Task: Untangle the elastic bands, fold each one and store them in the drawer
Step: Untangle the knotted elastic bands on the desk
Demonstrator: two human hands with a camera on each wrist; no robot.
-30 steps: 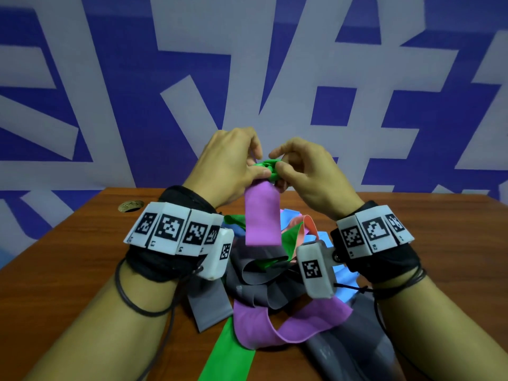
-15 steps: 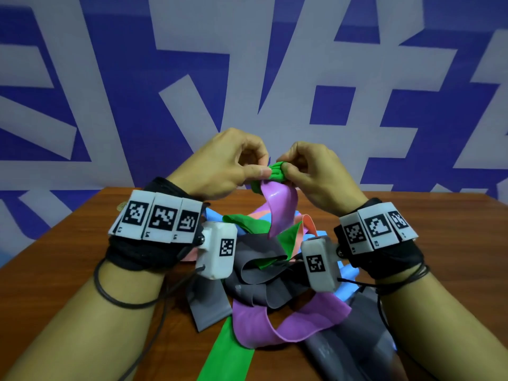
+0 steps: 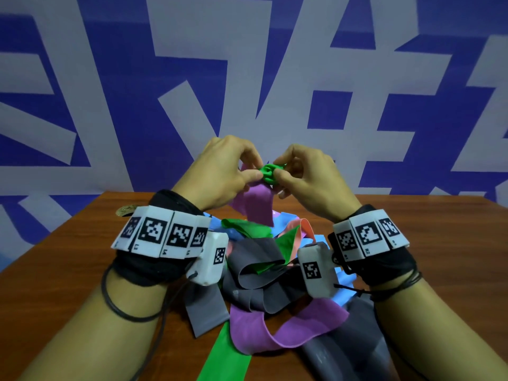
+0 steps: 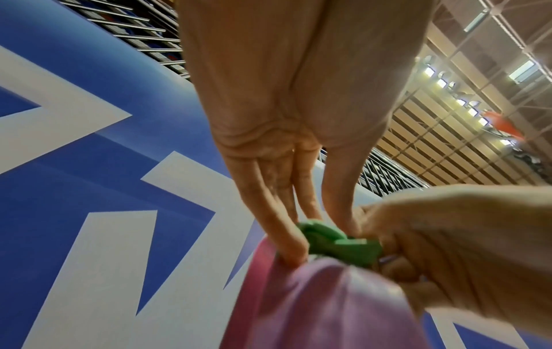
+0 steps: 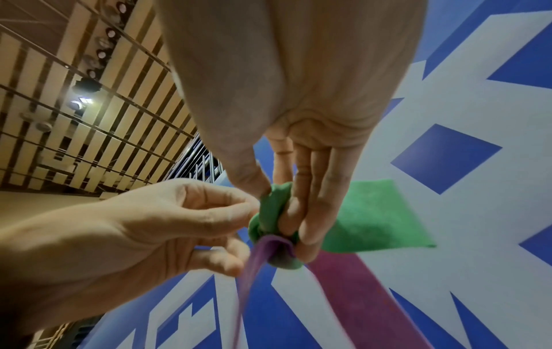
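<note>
Both my hands are up above the pile, working one green knot (image 3: 268, 173). My left hand (image 3: 220, 174) has its grip clamped on the knot's left side, thumb and fingertips (image 4: 294, 250) pinching where the green band wraps the purple band (image 3: 258, 204). My right hand (image 3: 308, 180) has its grip clamped on the knot's right side, thumb on top, fingers (image 5: 310, 212) curled under the green. From the right wrist view a flat green tail (image 5: 376, 217) sticks out past my right fingers. The purple band hangs from the knot down toward the pile, and more purple (image 3: 277, 331) loops across the tabletop near the near edge.

The rest of the bands lie in a tangled heap (image 3: 261, 270) between my wrists, mid tabletop (image 3: 68, 284): grey folds in the centre, green strips, light blue (image 3: 286, 224) and a salmon one (image 3: 305, 229) toward the far side. One green strip (image 3: 222, 361) runs off the near edge. A small round brass-coloured thing (image 3: 126, 210) sits at the far left edge of the tabletop. Drawer not in view.
</note>
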